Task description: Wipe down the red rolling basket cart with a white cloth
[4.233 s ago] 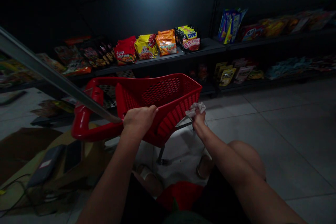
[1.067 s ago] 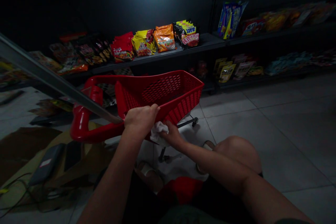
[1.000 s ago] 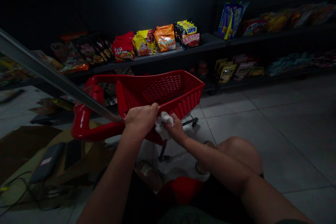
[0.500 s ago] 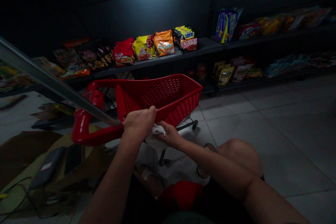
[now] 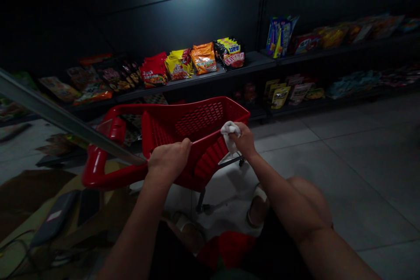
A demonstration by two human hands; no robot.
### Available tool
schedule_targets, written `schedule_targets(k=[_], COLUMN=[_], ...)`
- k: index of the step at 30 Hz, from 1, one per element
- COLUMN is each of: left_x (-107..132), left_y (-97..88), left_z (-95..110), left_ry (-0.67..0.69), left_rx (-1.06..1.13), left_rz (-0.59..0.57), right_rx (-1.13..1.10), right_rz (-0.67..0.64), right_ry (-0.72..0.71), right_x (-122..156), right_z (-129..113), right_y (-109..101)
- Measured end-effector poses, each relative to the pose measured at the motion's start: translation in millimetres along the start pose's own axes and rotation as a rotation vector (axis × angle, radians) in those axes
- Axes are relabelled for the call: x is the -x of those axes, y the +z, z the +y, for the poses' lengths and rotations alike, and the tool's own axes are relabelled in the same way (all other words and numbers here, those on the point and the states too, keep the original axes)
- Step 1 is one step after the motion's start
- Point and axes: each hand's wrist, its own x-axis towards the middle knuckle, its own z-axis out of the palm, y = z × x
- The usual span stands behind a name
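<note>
Our left hand (image 5: 169,160) curls shut over the side of the red shopping cart (image 5: 200,118) to hold it steady, and our right hand (image 5: 244,141) pinches a white rag (image 5: 229,133) against its top edge.

Glossy red plastic cart (image 5: 193,124), crumpled white cloth (image 5: 229,133), shiny foil snack packets (image 5: 203,59), smooth grey floor tiles (image 5: 344,175)

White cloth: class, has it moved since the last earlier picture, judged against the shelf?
Yes: the white cloth has moved rightward and up, toward the dark shelf, and is held in the right hand.
</note>
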Motion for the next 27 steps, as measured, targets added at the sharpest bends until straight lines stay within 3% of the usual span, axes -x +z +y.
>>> schedule_targets(k=[3, 5, 10, 12, 17, 21, 24, 27], left_x=[-0.4, -0.4, 1.1, 2.4, 2.4, 1.1, 1.9, 2.7], left_y=[1.4, 2.0, 1.9, 1.8, 2.3, 2.2, 1.3, 0.2], left_z=[1.6, 1.5, -2.1, -3.2, -2.5, -1.2, -1.4, -3.2], left_ry=[-0.012, -0.012, -0.026, -0.021, -0.008, -0.004, -0.009, -0.014], left_rx=[0.014, 0.023, 0.029, 0.018, -0.011, -0.014, -0.001, -0.008], left_rz=[0.020, 0.024, -0.006, 0.002, 0.002, 0.001, -0.017, -0.025], right_rx=[-0.104, -0.101, -0.011, 0.050, 0.152, 0.119, 0.096, 0.107], right_rz=[0.226, 0.221, -0.244, -0.285, -0.076, 0.196, 0.284, 0.096], right_ry=[0.283, 0.326, 0.016, -0.054, 0.039, 0.275, 0.329, 0.122], right_x=[-5.5, 1.3, 32.7, 32.8, -1.3, -24.9, -17.0, 10.6], right_z=[9.5, -1.2, -46.1, -47.8, -1.1, 33.4, 26.9, -1.9], right_y=[3.0, 10.9, 31.1, 28.9, 1.6, -12.7, -1.6, 23.0])
